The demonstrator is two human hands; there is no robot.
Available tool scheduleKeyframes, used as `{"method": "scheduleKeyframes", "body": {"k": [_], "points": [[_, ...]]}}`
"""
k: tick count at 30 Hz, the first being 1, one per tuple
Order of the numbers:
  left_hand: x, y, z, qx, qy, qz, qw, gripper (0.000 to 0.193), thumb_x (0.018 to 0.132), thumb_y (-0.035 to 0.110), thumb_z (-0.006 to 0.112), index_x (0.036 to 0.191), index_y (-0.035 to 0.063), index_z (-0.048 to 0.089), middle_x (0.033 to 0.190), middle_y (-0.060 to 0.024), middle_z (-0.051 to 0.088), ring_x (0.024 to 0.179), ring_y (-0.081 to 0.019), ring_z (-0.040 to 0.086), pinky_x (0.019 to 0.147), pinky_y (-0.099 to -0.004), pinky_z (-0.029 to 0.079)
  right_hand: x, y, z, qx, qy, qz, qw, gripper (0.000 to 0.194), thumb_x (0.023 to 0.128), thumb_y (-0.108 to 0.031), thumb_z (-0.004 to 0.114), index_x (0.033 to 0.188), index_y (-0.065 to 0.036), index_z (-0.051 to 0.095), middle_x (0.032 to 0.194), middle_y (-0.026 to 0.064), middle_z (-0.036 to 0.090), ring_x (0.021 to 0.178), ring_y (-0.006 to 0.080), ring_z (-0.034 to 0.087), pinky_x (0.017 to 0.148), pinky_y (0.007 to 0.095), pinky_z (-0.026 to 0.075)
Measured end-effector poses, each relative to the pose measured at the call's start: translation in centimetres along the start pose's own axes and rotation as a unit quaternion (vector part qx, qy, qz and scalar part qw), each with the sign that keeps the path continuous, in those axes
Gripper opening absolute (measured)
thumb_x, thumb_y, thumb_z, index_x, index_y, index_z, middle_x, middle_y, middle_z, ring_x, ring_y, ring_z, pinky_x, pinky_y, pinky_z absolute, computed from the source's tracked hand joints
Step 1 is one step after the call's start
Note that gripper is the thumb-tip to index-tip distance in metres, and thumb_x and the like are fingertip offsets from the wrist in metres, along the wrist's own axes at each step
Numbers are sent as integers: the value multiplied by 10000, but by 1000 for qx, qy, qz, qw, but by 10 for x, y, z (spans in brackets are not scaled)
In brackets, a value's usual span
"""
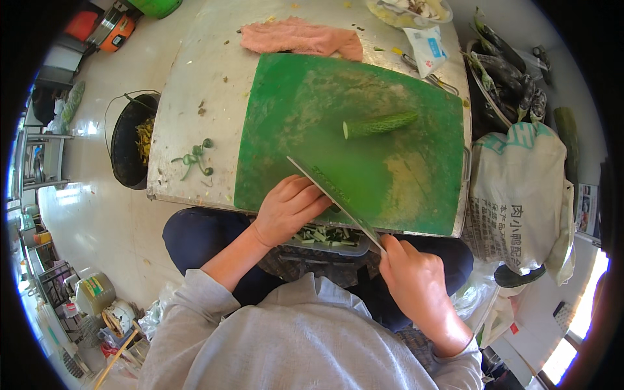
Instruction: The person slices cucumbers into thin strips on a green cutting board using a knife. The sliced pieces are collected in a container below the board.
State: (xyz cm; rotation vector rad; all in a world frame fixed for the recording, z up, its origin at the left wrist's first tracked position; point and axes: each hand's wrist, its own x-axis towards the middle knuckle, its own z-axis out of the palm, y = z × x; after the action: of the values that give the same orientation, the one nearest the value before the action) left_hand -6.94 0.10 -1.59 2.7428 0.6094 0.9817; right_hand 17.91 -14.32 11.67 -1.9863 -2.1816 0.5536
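My right hand (412,273) grips a kitchen knife (348,214) by its handle. The blade slants up and left over the green cutting board (278,97). Along the blade's far side shows a strip of bumpy green cucumber skin (331,185), mostly hidden by the blade. My left hand (295,204) has its fingers bent close against the near side of the blade; what lies under them is hidden. Farther up the board lies a cucumber piece (380,125) with a pale cut end. Below the board's near edge, a clear plastic container (358,250) contains cut cucumber pieces (324,235).
A pink cloth (302,39) lies beyond the board. Green vegetable scraps (195,158) sit on the tabletop (195,87) at left, near a black bucket (129,146). Eggplants (502,68) and a printed woven sack (521,200) crowd the right. A white packet (426,51) lies far right.
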Motion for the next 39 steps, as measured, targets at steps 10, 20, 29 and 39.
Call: {"method": "scheduleKeyframes", "body": {"k": [10, 20, 29, 39], "points": [[-4, 4, 3, 6, 26, -8, 1000, 372, 814, 125, 715, 1181, 90, 757, 1206, -79, 681, 1133, -297, 670, 986, -460, 585, 14, 7, 17, 25, 54, 6, 998, 136, 1025, -166, 700, 1124, -74, 684, 815, 126, 679, 638, 368, 692, 578, 467, 566], [-9, 3, 2, 12, 23, -5, 1000, 419, 842, 109, 696, 1259, 101, 741, 1310, -75, 662, 1236, -295, 654, 1058, -446, 573, -19, -17, -5, -10, -11, 54, 998, 229, 1004, -133, 727, 1222, -63, 729, 841, 131, 668, 658, 373, 698, 593, 463, 557], [-8, 3, 2, -5, 23, -13, 1000, 393, 842, 114, 692, 1232, 93, 738, 1300, -73, 673, 1202, -287, 670, 1031, -435, 584, -12, -16, -9, -11, -27, 42, 999, 204, 1002, -128, 727, 1190, -50, 711, 846, 156, 703, 685, 390, 708, 602, 476, 560], [0, 5, 2, -4, 53, -12, 999, 337, 828, 129, 707, 1162, 90, 735, 1167, -73, 644, 1116, -290, 674, 950, -422, 599, 38, 8, 28, 15, 16, -4, 1000, 119, 1045, -188, 682, 1052, -72, 658, 820, 149, 705, 675, 394, 709, 602, 492, 575]]}}
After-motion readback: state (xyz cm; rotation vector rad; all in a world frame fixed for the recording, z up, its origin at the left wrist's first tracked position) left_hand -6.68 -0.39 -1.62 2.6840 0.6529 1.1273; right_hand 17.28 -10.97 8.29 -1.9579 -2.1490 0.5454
